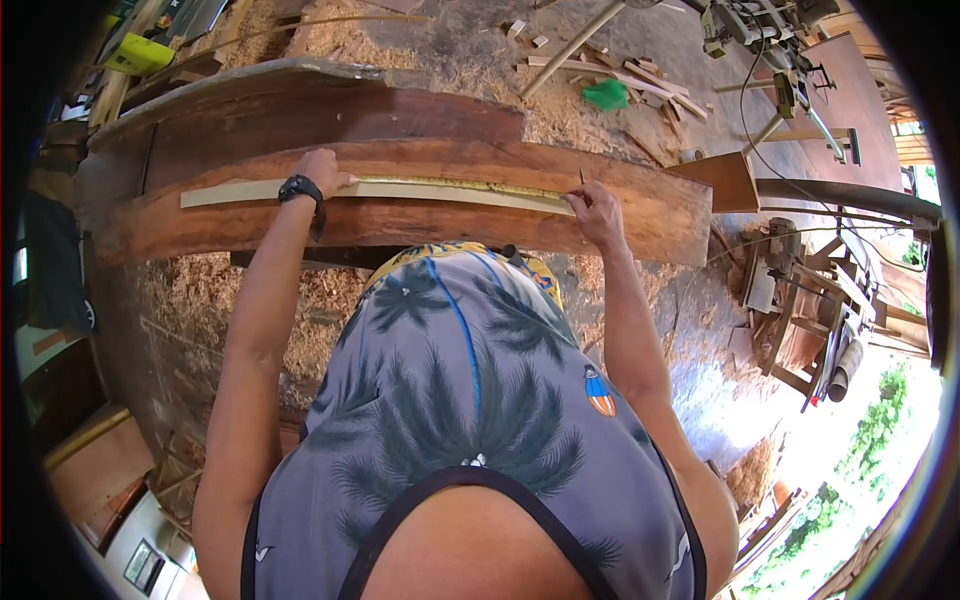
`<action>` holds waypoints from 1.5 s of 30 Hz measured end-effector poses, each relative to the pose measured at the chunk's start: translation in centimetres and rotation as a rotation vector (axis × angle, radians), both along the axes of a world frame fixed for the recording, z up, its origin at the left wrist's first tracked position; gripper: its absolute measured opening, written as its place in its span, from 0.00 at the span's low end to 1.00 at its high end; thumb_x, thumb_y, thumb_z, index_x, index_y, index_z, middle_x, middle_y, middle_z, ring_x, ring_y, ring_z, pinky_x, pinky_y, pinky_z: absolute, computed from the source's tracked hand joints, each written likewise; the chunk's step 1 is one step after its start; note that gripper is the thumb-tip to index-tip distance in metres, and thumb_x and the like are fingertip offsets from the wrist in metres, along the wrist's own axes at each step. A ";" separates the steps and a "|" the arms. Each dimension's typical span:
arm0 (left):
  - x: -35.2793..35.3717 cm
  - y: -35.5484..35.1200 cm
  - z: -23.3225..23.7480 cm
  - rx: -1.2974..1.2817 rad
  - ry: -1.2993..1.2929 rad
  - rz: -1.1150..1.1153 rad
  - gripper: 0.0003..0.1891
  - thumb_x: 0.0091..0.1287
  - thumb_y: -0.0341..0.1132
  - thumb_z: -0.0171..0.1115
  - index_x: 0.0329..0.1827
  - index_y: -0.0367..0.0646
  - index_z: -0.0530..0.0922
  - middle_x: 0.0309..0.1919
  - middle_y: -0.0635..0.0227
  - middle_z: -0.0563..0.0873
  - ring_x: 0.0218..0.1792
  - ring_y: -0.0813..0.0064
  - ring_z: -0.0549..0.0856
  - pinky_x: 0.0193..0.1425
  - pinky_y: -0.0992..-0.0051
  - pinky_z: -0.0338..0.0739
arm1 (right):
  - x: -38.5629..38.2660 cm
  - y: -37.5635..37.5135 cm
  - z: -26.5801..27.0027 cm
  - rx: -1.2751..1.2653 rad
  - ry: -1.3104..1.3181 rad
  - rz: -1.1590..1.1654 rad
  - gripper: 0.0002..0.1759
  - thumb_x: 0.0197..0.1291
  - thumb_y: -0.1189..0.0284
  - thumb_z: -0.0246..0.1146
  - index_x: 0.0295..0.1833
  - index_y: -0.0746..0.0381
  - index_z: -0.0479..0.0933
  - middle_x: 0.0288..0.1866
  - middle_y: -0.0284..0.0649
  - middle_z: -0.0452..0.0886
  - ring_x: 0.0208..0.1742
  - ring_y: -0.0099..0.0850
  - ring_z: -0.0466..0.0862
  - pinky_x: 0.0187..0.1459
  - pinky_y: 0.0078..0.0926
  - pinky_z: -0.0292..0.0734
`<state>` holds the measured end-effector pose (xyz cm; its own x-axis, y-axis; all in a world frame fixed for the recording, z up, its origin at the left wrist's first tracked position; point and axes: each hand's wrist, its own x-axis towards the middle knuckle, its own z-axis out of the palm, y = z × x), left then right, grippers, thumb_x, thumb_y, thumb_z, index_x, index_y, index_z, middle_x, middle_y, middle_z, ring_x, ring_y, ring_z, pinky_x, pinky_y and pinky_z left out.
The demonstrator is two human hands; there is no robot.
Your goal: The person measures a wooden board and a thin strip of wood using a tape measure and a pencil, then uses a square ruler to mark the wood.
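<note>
A pale narrow wood strip [440,193] lies lengthwise on a thick reddish-brown plank [400,226]. Along the strip's far edge a yellow measuring tape [460,183] is stretched between my two hands. My left hand [322,173], with a black watch on its wrist, is closed at the tape's left end, over the strip. At the right end of the strip my right hand [597,208] has its fingers pinched together, with a thin dark pencil-like stick [582,175] pointing up from them. Whether those fingers also hold the tape is too small to tell.
Behind the plank is a wider dark slab [330,112]. Wood shavings [300,310] and offcuts [650,82] cover parts of the floor. A green bag [605,95] lies beyond the plank. At the right are a brown board [720,183] and a wooden stand [795,325].
</note>
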<state>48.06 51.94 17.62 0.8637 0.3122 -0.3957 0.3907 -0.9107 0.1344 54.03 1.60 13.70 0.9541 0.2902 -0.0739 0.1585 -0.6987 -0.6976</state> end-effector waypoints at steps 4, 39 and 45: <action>0.0 0.1 0.0 -0.021 0.007 0.006 0.24 0.50 0.53 0.82 0.33 0.41 0.85 0.40 0.50 0.90 0.46 0.51 0.88 0.53 0.58 0.81 | 0.1 0.1 0.0 -0.006 0.017 -0.014 0.10 0.61 0.70 0.70 0.44 0.65 0.87 0.39 0.43 0.86 0.37 0.34 0.85 0.42 0.30 0.79; -1.5 0.8 -0.8 -0.057 -0.117 -0.076 0.25 0.52 0.56 0.79 0.37 0.43 0.86 0.40 0.53 0.88 0.47 0.50 0.86 0.53 0.56 0.80 | 0.9 0.0 -0.5 0.032 0.010 -0.017 0.10 0.57 0.68 0.72 0.41 0.62 0.89 0.37 0.44 0.89 0.38 0.37 0.89 0.43 0.31 0.82; -2.2 3.3 -2.0 -0.035 -0.143 -0.098 0.24 0.52 0.56 0.78 0.36 0.44 0.84 0.40 0.56 0.87 0.48 0.52 0.85 0.54 0.56 0.80 | 1.3 0.0 -0.8 -0.014 0.062 -0.029 0.09 0.59 0.69 0.71 0.41 0.63 0.88 0.36 0.43 0.89 0.36 0.34 0.87 0.42 0.29 0.80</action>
